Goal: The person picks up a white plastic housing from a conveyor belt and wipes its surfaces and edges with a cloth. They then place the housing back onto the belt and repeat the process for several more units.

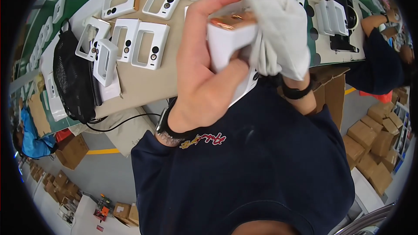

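My bare left hand (200, 78) is closed round a white plastic housing (224, 45) with a shiny copper-coloured end face turned up. Its thumb lies across the frame near the housing's opening. My right hand (278, 26), in a white cloth glove, wraps over the housing's top and right side; the glove is slightly blurred and covers much of the part. On the table to the left lie several similar white housings (150, 45) with rectangular openings and small round dark spots. One of them (124, 3) also shows a copper-coloured end.
A black mesh pouch (72, 74) lies at the table's left edge, with a black cable (117, 124) hanging below. White parts (333, 17) stand on the right by another person's arm (374, 24). An open cardboard box (328, 91) sits beside me at the right.
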A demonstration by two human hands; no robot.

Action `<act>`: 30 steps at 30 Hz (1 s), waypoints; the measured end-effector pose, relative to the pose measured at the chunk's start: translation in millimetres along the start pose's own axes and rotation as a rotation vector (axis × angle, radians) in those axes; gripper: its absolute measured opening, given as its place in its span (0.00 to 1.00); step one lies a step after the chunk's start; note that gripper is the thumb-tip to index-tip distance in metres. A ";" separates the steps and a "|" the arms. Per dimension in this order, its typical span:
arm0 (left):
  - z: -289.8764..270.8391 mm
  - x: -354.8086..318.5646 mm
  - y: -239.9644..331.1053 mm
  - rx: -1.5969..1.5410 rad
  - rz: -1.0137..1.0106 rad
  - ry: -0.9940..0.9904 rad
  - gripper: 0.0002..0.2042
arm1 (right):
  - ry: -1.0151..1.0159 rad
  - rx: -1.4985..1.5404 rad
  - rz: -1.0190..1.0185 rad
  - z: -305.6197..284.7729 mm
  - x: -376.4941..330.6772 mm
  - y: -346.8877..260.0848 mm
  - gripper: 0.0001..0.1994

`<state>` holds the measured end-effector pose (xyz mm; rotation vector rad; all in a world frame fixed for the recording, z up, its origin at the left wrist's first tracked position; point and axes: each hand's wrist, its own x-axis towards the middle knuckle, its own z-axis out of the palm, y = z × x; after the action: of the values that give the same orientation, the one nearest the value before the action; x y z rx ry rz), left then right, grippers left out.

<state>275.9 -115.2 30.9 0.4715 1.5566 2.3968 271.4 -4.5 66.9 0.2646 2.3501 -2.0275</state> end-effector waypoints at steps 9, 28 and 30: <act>5.0 22.9 -23.4 -0.248 0.334 0.455 0.22 | 0.370 0.583 -0.097 43.0 -17.6 56.1 0.12; -28.4 8.1 -20.7 -0.636 -0.268 0.229 0.20 | 0.039 0.485 -0.040 -23.2 -18.0 50.9 0.26; -23.3 9.0 -24.9 -0.529 -0.233 0.214 0.20 | 0.144 0.246 -0.213 5.2 -16.9 37.0 0.23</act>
<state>259.2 -121.3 0.4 -0.0708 0.9119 2.5892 293.0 -6.4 32.1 0.1768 2.2931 -2.4807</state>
